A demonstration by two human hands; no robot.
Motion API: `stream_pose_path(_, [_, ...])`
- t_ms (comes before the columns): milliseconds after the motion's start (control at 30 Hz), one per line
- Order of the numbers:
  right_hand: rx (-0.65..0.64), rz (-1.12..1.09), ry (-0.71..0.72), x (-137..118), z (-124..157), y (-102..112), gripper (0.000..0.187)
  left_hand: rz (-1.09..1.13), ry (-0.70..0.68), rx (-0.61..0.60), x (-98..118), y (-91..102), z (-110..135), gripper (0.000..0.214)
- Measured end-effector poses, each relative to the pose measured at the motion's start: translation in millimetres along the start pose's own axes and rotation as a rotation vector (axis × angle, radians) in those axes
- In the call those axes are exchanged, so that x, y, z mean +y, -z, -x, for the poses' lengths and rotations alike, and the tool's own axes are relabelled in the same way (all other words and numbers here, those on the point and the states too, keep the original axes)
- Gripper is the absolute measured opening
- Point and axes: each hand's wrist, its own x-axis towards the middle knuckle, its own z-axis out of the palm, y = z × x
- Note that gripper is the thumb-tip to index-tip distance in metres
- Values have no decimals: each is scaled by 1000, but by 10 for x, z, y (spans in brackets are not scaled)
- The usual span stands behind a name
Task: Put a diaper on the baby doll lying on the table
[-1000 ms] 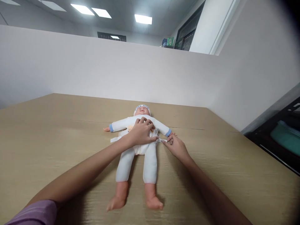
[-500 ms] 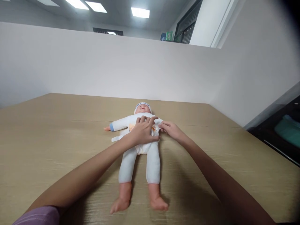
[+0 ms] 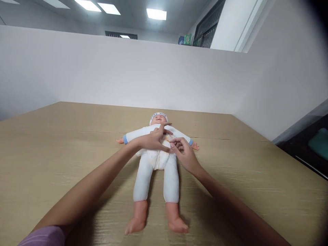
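Observation:
A baby doll (image 3: 171, 181) in a white suit with blue cuffs lies on its back, feet toward me. Around its hips is a white diaper (image 3: 158, 160) with an orange print at the front. My left hand (image 3: 155, 139) rests across the doll's belly, thumb and fingers spread on the front of the diaper. At the right side of the waist, the fingertips of my right hand (image 3: 185, 153) pinch together at the diaper's front edge, near the left thumb. What they grip is mostly hidden, apparently a diaper tab.
The doll lies on a wide wooden table (image 3: 77, 164). A white partition wall (image 3: 143, 75) closes off its far side. To the right stands a dark container (image 3: 307, 147) with a teal item (image 3: 319, 145) inside.
My right hand has moved inward from the doll's side onto the diaper front, uncovering the doll's arm. My left hand's fingers have spread wider, and the loose tab on the left no longer shows.

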Motion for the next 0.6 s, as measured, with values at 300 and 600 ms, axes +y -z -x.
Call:
stream_pose_path(300, [-11,239,367,-64,133,79,39,261,-69,63,-211,11,58,80])
stream_pose_path(600, [-176,311,390,70,134,81,52,-221,52,424,-598,-4,879,39])
